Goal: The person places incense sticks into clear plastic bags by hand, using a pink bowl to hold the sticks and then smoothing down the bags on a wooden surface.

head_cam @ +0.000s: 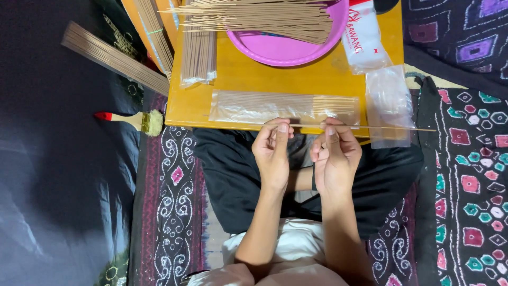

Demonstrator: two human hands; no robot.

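Right hand (336, 153) pinches incense stick (391, 128) beside yellow table (264, 74).

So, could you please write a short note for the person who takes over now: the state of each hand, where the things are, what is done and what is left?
Left hand: shut, pinching one thin stick at its near end.
Right hand: shut on the same stick, which points out to the right.
Things: a clear sleeve partly filled with sticks lies on the yellow table, just ahead of the hands. Loose sticks sit on the pink plate; empty sleeves lie to the right.
Done: some sticks are in the sleeve.
Left: the held stick is outside it.
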